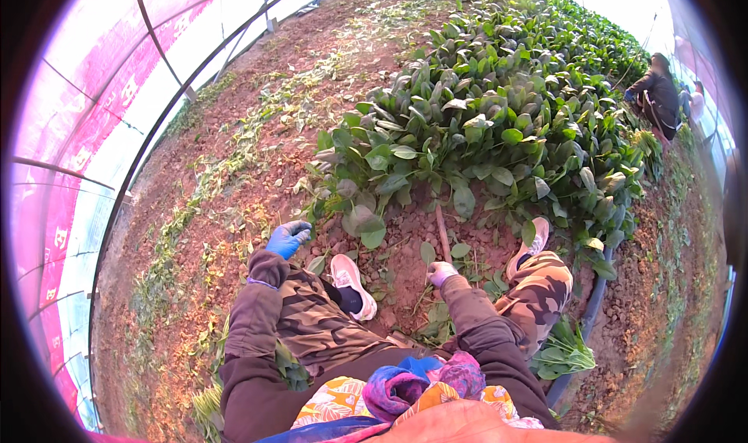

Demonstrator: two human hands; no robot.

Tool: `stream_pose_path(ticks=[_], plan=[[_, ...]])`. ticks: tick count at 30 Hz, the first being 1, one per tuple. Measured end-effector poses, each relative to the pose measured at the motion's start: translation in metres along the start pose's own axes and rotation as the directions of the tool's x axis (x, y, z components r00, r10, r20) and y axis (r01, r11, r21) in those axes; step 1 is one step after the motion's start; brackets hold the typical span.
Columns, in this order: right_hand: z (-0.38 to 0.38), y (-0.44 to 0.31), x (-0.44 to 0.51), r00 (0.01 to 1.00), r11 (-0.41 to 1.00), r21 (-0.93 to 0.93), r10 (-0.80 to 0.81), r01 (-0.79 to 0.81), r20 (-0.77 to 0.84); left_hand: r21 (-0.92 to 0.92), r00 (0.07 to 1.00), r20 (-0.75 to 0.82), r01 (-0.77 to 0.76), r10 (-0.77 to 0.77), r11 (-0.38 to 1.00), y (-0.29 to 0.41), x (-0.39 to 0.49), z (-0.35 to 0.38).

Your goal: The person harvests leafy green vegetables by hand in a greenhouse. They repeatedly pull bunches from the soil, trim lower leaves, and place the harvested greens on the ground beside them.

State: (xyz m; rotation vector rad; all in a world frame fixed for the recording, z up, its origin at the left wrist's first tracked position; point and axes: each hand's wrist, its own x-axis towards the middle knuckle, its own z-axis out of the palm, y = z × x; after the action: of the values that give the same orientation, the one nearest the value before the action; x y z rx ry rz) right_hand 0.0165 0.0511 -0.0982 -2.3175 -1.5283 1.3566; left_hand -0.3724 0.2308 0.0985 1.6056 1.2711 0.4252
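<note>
My left hand (289,239), in a blue glove, is over the soil left of my left shoe, its fingers curled; whether something small is between them I cannot tell. My right hand (441,272), in a pale glove, is low over the reddish soil between my shoes, at the near end of a thin wooden stick (442,232). A fine stem may be at its fingertips; the grip is unclear. Dense leafy green plants, seemingly spinach (461,145), grow in front of me. A bundle of cut greens (564,352) lies by my right leg, with its pale stems to the right.
A dark hose (597,303) runs along the right side of the plants. Another bundle of greens (207,411) lies at lower left. Wilted leaves (198,191) are strewn over the soil on the left. A person (660,95) crouches beside the crop at far right. Curved greenhouse ribs (175,101) stand left.
</note>
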Motion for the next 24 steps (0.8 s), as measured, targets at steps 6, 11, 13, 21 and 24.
stream_pose_path(ticks=[6,11,13,21,24], plan=[[-0.006,0.01,-0.01,0.998,0.991,-0.118,-0.064,0.063,-0.001,-0.11,0.99,0.137,-0.001,0.017,0.994,0.05,-0.011,0.016],[-0.007,0.02,-0.007,0.996,0.997,-0.021,-0.074,0.073,-0.048,0.012,0.951,0.254,-0.183,0.174,0.983,0.096,-0.002,0.022],[-0.003,0.029,-0.009,0.985,0.995,-0.044,-0.092,0.086,-0.147,0.097,0.926,0.314,-0.253,0.211,0.963,0.103,0.017,0.03],[0.005,0.087,-0.004,0.996,0.972,0.227,0.073,-0.058,-0.059,0.201,0.883,0.445,-0.26,0.148,0.945,0.051,0.143,0.007],[0.007,0.093,0.016,0.994,0.992,0.121,0.039,-0.026,-0.104,0.349,0.902,0.413,-0.033,-0.122,0.937,0.008,0.168,-0.001]])
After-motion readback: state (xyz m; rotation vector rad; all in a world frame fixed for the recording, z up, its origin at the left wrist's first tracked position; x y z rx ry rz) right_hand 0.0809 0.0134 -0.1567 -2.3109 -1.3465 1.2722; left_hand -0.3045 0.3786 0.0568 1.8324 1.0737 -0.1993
